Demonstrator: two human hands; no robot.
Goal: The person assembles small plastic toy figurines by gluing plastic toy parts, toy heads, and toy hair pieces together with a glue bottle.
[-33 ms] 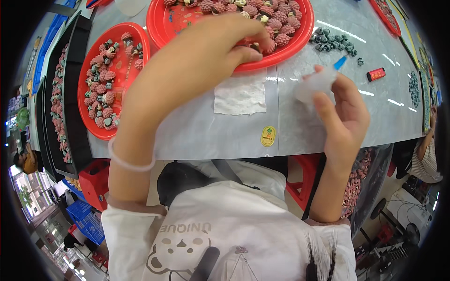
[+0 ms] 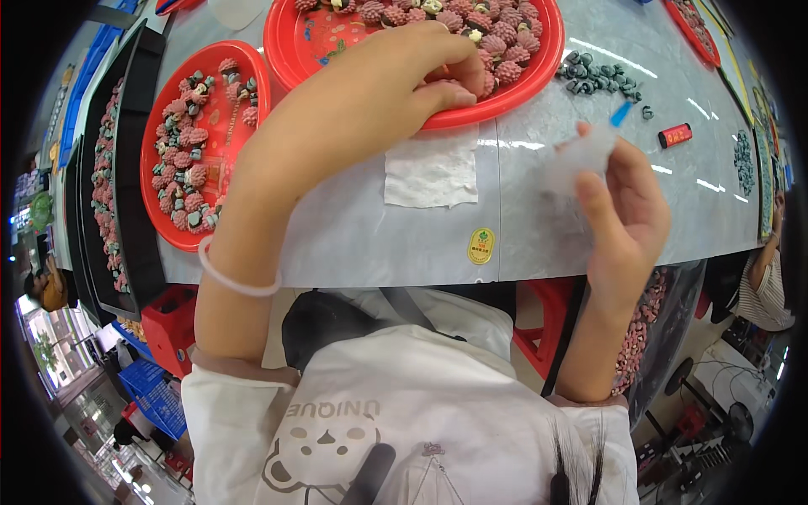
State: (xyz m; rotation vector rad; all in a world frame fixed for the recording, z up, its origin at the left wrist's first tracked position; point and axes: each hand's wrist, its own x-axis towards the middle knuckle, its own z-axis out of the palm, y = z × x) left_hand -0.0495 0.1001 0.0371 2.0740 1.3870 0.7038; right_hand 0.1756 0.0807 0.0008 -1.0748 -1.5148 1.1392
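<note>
My left hand (image 2: 421, 71) reaches over the near rim of a large red tray (image 2: 505, 108) heaped with pink ridged flower-shaped pieces (image 2: 498, 42). Its fingers and thumb are curled together, apparently round one of these pieces, mostly hidden by the hand. A translucent white squeeze bottle (image 2: 581, 156) with a blue nozzle rests in the grip of my right hand (image 2: 623, 194), its tip slanting up toward the far right. Just beyond that tip lies a pile of small dark green curled pieces (image 2: 599, 74). A white cloth (image 2: 431, 175) lies flat between my hands.
A second red tray (image 2: 150, 181) at the left holds pink and green pieces. Farther left stands a long black tray (image 2: 139, 168) beside more pieces. A small red cylinder (image 2: 675, 135) lies right. Under the table's right side is a bag of pink pieces (image 2: 640, 337). Other people sit at both edges.
My right hand and the squeeze bottle have shifted slightly right. My left hand's fingers have curled further inward at the tray's near rim.
</note>
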